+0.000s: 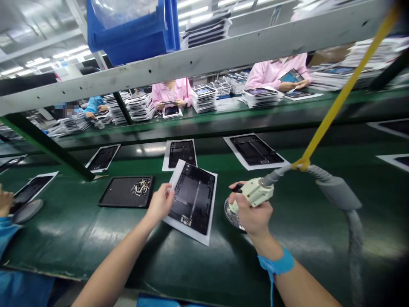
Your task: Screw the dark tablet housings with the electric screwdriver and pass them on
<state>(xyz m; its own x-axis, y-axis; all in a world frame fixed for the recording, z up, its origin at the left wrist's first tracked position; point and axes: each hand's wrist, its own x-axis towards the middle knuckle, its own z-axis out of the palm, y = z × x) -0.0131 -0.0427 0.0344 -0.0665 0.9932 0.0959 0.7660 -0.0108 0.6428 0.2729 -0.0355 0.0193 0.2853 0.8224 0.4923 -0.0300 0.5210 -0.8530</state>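
My left hand [160, 200] is closed on the left edge of a white sheet [206, 238] that carries an opened black tablet [196, 196]. A flat cable and a metal connector piece show inside the tablet. Sheet and tablet are tilted, partly raised over the green bench. To their right, my right hand [255, 215] grips a cream handheld tool [255, 192] with a round, shiny head that faces down. A thick grey hose [340, 196] runs from the tool, tied to a yellow strap [345, 96]. A blue band [277, 261] is around my right wrist.
A black tray [116, 192] holds many small metal parts [140, 186]. More opened tablets [255, 149] lie on white sheets along the green belt. A green post [47, 145] and a white beam [191, 64] cross ahead. A co-worker's hand [5, 200] is at far left.
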